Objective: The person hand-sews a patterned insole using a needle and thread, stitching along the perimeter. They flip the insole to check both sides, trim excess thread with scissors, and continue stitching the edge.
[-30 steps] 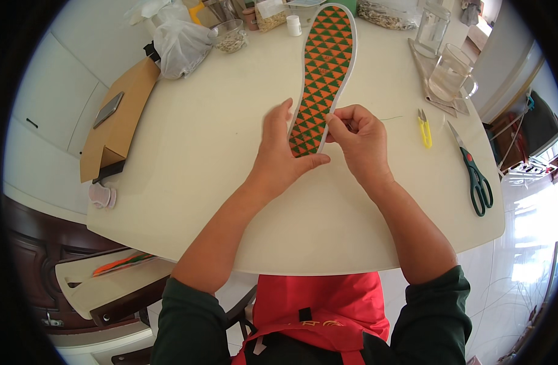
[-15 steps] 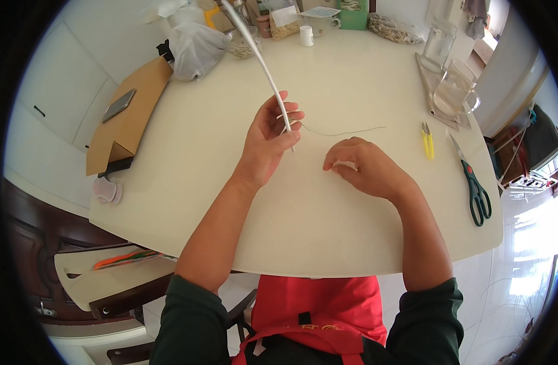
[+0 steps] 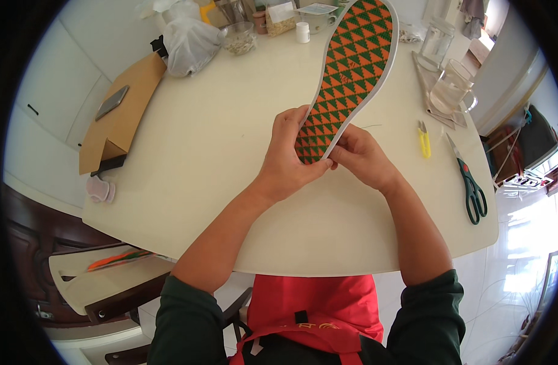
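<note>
A stitched insole (image 3: 355, 67) with orange and green triangles and a white rim is held up above the table, its patterned face toward me. My left hand (image 3: 285, 158) grips its narrow lower end, thumb across the bottom edge and fingers up the left side. At the lower right edge, my right hand (image 3: 365, 157) is closed with thumb and fingers pinched on the rim. Some of its fingertips are hidden behind the insole. A thin dark thread (image 3: 371, 125) shows just beyond the right hand; its other end is hidden.
Yellow thread snips (image 3: 423, 141) and green-handled scissors (image 3: 471, 191) lie at the right. Behind them stand a glass pitcher (image 3: 450, 88) and a glass jar (image 3: 437, 44). A cardboard piece (image 3: 124, 115) carrying a phone (image 3: 112, 102) sits left; bags and a bowl (image 3: 239, 39) line the back.
The insole has turned from edge-on to show its patterned face and swung to the right. My left hand has shifted right, and my right hand has come up to the insole's edge.
</note>
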Demonstrator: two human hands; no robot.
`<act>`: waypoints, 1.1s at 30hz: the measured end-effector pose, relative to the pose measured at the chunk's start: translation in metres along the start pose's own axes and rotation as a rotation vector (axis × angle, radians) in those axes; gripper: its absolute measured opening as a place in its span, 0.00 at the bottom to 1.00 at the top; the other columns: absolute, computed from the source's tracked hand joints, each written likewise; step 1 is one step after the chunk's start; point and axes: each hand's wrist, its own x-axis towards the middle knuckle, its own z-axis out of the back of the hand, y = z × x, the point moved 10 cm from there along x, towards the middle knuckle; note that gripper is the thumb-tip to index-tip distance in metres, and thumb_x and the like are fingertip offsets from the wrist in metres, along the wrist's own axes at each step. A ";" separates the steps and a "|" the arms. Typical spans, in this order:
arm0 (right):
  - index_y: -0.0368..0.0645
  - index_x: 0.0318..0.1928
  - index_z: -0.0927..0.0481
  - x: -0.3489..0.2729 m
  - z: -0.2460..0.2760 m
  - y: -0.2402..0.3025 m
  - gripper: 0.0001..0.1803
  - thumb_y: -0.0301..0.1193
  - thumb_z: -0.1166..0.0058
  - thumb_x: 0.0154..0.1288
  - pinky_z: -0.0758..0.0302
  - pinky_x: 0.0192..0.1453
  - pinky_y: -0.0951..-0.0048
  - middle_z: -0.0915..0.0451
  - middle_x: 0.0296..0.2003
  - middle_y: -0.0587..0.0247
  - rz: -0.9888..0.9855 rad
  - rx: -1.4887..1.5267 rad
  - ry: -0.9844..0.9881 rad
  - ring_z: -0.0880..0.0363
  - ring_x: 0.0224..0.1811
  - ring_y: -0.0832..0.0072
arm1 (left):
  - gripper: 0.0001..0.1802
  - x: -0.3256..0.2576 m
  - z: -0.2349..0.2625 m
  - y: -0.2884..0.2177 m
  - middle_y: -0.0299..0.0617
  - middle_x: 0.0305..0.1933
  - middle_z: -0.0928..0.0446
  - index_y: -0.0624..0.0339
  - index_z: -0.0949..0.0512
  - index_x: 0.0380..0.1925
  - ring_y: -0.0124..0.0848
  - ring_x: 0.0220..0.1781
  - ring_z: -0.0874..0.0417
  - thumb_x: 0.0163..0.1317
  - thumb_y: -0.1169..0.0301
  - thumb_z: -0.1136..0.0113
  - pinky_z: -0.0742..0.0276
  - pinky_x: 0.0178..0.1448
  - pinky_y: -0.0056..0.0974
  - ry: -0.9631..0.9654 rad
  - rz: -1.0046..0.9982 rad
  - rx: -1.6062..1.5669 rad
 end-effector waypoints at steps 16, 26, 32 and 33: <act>0.38 0.40 0.19 -0.001 0.036 0.008 0.08 0.21 0.49 0.62 0.34 0.31 0.80 0.28 0.25 0.73 0.108 -0.360 -0.309 0.36 0.26 0.87 | 0.46 -0.004 -0.002 0.002 0.45 0.62 0.41 0.64 0.49 0.65 0.34 0.67 0.39 0.48 0.77 0.33 0.37 0.67 0.39 0.003 0.078 0.067; 0.45 0.40 0.16 -0.008 0.015 0.042 0.11 0.24 0.40 0.53 0.30 0.45 0.75 0.28 0.34 0.69 0.372 -0.419 -0.258 0.30 0.39 0.78 | 0.46 -0.004 -0.007 0.010 0.45 0.62 0.39 0.67 0.51 0.65 0.33 0.66 0.37 0.49 0.79 0.35 0.36 0.66 0.39 0.013 0.124 -0.132; 0.44 0.31 0.18 -0.010 0.043 0.039 0.05 0.27 0.40 0.51 0.35 0.36 0.76 0.31 0.30 0.70 0.250 -0.607 -0.487 0.36 0.33 0.78 | 0.46 -0.005 -0.007 0.009 0.42 0.60 0.38 0.67 0.52 0.66 0.30 0.63 0.35 0.50 0.79 0.37 0.35 0.64 0.37 0.010 0.201 -0.232; 0.44 0.28 0.20 -0.010 0.045 0.040 0.02 0.26 0.42 0.52 0.35 0.35 0.77 0.33 0.28 0.70 0.258 -0.613 -0.504 0.36 0.32 0.79 | 0.46 -0.005 -0.006 0.010 0.42 0.59 0.38 0.67 0.52 0.66 0.29 0.62 0.35 0.50 0.79 0.37 0.35 0.64 0.37 0.005 0.214 -0.232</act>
